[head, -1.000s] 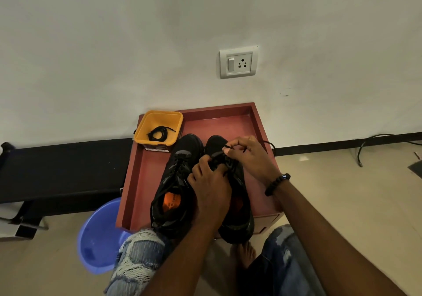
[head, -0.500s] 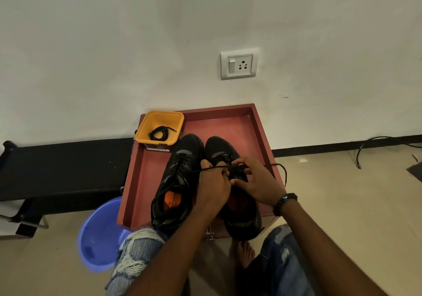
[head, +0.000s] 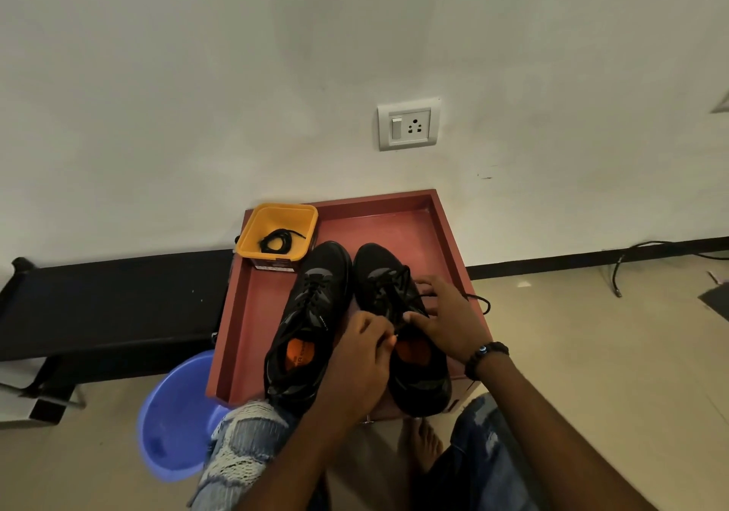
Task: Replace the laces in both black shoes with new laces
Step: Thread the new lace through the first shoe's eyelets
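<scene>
- The tray [head: 445, 234] is red-brown.
- In the tray, both shoes [head: 315, 305] are black with grey patches and orange inside.
- The tub [head: 276, 222] at the tray's far corner is yellow, its lace [head: 276, 239] black.
- The bowl [head: 173, 416] beside the tray is blue.
</scene>
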Action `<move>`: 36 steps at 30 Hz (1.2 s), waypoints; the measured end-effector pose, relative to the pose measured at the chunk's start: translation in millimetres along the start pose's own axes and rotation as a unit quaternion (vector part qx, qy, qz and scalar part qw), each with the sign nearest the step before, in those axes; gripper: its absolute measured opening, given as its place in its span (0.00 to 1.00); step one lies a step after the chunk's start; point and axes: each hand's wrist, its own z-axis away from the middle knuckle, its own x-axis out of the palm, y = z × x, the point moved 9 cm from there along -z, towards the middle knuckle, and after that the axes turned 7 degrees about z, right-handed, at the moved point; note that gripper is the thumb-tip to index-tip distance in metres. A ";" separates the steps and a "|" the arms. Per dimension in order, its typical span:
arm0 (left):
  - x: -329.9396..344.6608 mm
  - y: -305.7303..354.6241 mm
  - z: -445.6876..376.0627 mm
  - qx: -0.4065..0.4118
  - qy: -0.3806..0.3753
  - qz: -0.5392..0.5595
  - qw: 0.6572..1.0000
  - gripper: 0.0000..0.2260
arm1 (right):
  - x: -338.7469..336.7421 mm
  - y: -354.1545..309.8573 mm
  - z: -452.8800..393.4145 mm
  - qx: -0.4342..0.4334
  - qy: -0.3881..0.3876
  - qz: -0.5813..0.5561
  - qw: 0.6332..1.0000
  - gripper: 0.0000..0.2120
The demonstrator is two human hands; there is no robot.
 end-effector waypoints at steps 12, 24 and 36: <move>1.7 -14.5 -32.4 -0.100 -0.007 0.095 0.990 0.05 | -0.7 -37.0 23.3 -0.132 -0.022 0.084 0.987 0.08; 5.5 -36.7 -30.6 -0.166 0.120 0.056 0.977 0.06 | -0.8 -29.3 5.0 -0.048 0.038 0.114 0.992 0.07; 12.0 -82.7 -22.5 -0.305 0.119 0.240 0.914 0.04 | 19.7 -51.7 -1.4 -0.073 0.085 0.249 0.962 0.11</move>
